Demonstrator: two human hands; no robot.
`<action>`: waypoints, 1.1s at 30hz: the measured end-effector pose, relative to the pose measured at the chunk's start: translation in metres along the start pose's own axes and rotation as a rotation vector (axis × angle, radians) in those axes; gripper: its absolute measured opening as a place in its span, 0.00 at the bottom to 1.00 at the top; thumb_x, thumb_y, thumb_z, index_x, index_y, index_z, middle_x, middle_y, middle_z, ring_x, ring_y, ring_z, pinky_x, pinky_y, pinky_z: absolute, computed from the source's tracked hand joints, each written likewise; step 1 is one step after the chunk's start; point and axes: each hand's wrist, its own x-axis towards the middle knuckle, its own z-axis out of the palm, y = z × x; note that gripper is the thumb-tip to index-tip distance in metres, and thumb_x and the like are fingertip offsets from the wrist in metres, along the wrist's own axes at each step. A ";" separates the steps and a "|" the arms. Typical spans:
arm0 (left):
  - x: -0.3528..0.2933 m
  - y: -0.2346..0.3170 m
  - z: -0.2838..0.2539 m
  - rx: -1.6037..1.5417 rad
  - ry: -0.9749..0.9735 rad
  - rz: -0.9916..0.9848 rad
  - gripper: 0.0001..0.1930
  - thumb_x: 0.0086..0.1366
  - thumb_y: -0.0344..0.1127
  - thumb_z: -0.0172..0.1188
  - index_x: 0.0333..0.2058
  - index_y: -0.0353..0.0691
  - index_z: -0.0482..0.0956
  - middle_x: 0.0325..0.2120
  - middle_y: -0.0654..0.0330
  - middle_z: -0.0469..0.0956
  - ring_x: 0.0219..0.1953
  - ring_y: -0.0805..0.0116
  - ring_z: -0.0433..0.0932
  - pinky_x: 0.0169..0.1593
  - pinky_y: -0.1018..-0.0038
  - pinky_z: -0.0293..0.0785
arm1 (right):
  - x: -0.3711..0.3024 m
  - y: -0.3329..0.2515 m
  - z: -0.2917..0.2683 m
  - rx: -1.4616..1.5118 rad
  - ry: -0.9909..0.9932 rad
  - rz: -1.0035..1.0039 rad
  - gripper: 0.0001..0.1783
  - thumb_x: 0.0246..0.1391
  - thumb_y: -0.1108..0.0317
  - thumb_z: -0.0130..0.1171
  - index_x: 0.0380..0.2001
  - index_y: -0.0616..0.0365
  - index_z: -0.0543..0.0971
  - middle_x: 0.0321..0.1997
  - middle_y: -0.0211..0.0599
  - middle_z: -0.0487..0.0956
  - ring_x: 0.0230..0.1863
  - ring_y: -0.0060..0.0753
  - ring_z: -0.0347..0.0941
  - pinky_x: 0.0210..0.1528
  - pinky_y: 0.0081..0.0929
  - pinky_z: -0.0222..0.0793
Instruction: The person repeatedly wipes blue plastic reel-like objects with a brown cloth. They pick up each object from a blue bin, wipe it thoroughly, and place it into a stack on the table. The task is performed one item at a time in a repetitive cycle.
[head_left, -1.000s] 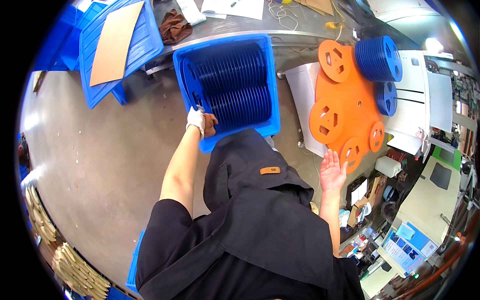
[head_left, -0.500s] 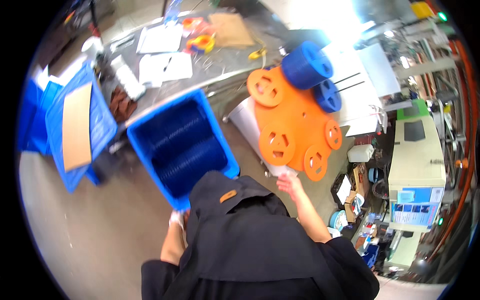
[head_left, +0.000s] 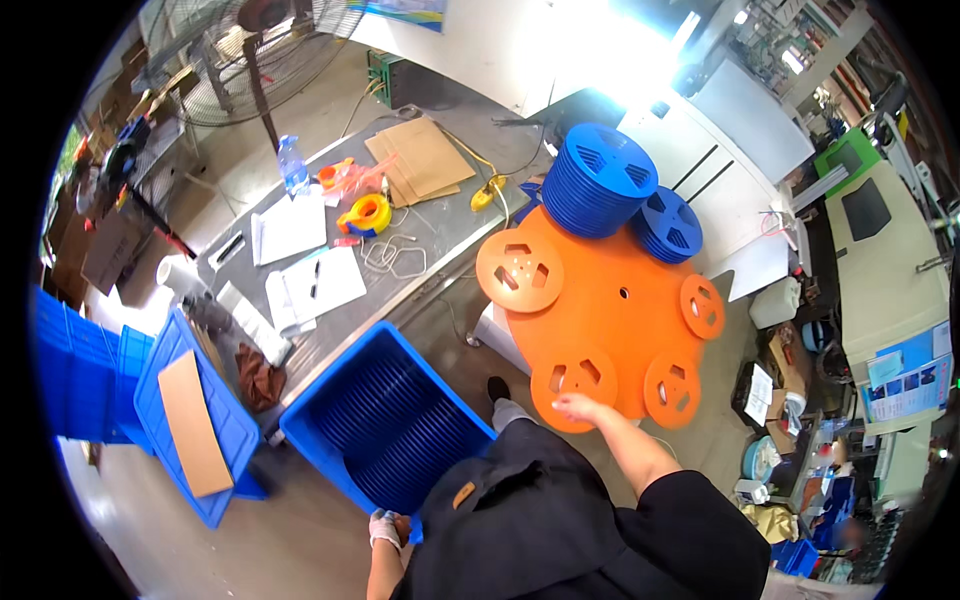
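Note:
My left hand point(head_left: 386, 528), in a whitish glove, is closed at the near corner of a deep blue bin point(head_left: 312, 470). Rows of dark blue slotted reels point(head_left: 400, 430) stand on edge inside it. My right hand point(head_left: 577, 406) is held over an orange slotted disc point(head_left: 570, 375) on the near edge of an orange lobed turntable point(head_left: 625, 335); its fingers reach left, holding nothing visible. Whether they touch the disc, I cannot tell. At the turntable's far side rise a tall stack of blue reels point(head_left: 600, 180) and a shorter stack point(head_left: 668, 225).
Left of the bin, a blue lid point(head_left: 160, 420) with a cardboard strip point(head_left: 195, 425) leans by stacked blue crates point(head_left: 85, 370). Papers point(head_left: 320, 285), yellow tape point(head_left: 367, 214) and cardboard sheets point(head_left: 418, 160) lie on the grey workbench point(head_left: 400, 285). A beige machine point(head_left: 890, 270) stands at right.
The whole view has shifted, showing more of the workbench and a fan. My right hand has moved from beside the turntable's near edge to over the disc. My left hand stays by the bin's corner.

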 end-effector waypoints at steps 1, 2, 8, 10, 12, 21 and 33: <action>0.012 0.003 0.009 -0.075 -0.043 0.012 0.07 0.65 0.41 0.48 0.29 0.50 0.68 0.21 0.61 0.71 0.25 0.70 0.70 0.30 0.72 0.69 | 0.021 -0.033 -0.020 -0.052 0.007 -0.068 0.23 0.56 0.48 0.58 0.46 0.54 0.75 0.34 0.30 0.76 0.32 0.25 0.71 0.33 0.26 0.69; 0.031 -0.004 0.015 -0.242 -0.158 -0.038 0.07 0.64 0.42 0.49 0.29 0.50 0.68 0.22 0.63 0.70 0.27 0.72 0.69 0.31 0.74 0.69 | 0.037 -0.072 -0.042 -0.105 0.015 -0.131 0.26 0.56 0.46 0.58 0.49 0.54 0.74 0.38 0.29 0.76 0.35 0.24 0.72 0.36 0.26 0.71; -0.012 0.005 0.106 0.353 -0.201 0.091 0.20 0.57 0.39 0.59 0.47 0.36 0.73 0.40 0.52 0.76 0.38 0.64 0.76 0.44 0.73 0.72 | 0.161 -0.247 -0.251 0.127 0.736 -0.567 0.29 0.52 0.56 0.65 0.53 0.61 0.72 0.52 0.42 0.76 0.54 0.34 0.71 0.56 0.30 0.67; -0.032 -0.010 0.103 0.566 -0.034 0.111 0.26 0.58 0.38 0.59 0.54 0.34 0.70 0.45 0.45 0.78 0.48 0.57 0.77 0.52 0.68 0.72 | 0.173 -0.315 -0.301 -0.025 0.993 -0.742 0.34 0.46 0.53 0.68 0.52 0.62 0.72 0.53 0.49 0.75 0.55 0.44 0.71 0.57 0.35 0.66; -0.035 -0.010 0.100 0.840 -0.060 0.023 0.27 0.60 0.39 0.59 0.57 0.34 0.68 0.46 0.48 0.78 0.49 0.60 0.77 0.52 0.70 0.72 | 0.178 -0.372 -0.340 -0.093 1.094 -0.689 0.38 0.42 0.52 0.70 0.52 0.66 0.71 0.54 0.53 0.73 0.57 0.51 0.68 0.59 0.39 0.64; -0.061 0.069 0.169 0.658 0.027 -0.044 0.26 0.61 0.40 0.59 0.56 0.34 0.69 0.44 0.49 0.78 0.47 0.61 0.77 0.50 0.70 0.72 | 0.291 -0.409 -0.449 -0.103 0.254 -0.158 0.45 0.35 0.46 0.74 0.52 0.67 0.75 0.57 0.51 0.74 0.57 0.49 0.71 0.59 0.37 0.65; -0.066 0.078 0.181 0.664 0.032 -0.014 0.25 0.62 0.41 0.59 0.55 0.35 0.70 0.41 0.51 0.78 0.44 0.64 0.77 0.48 0.69 0.73 | 0.289 -0.380 -0.416 -0.393 0.463 -0.053 0.35 0.33 0.55 0.75 0.46 0.62 0.79 0.52 0.49 0.77 0.54 0.47 0.73 0.56 0.35 0.69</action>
